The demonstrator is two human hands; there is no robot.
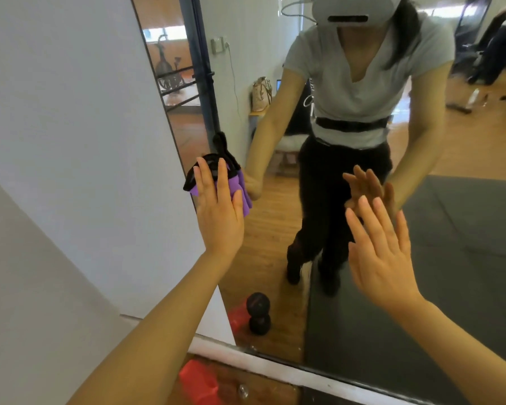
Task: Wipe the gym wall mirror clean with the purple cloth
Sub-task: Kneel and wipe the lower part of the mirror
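Purple cloth point(240, 191) sits bunched at the mirror's point(275, 229) left edge, approx mid-height, hanging with a black strap or clip point(211, 165) that I can't identify. My left hand point(218, 217) is flat over it, fingers point(202, 182) straight and a bit spread, pressing the cloth to the glass rather than curling round it. The bunch lies under and just right of those fingers, folds running roughly up-down, so I judge the next stroke goes rightward, across the folds, w/ the left hand leading. My right hand point(383, 252) is well apart to the right, palm toward the glass, fingers straight and near together, holding nothing; can't tell if it touches the mirror. Left hand is clearly the nearer to the cloth. Beyond: white wall point(70, 141) left of the frame, a black dumbbell point(257, 314) and a red object point(199, 381) low by the baseboard. Most of the glass is apparently not yet wiped, in my judgement
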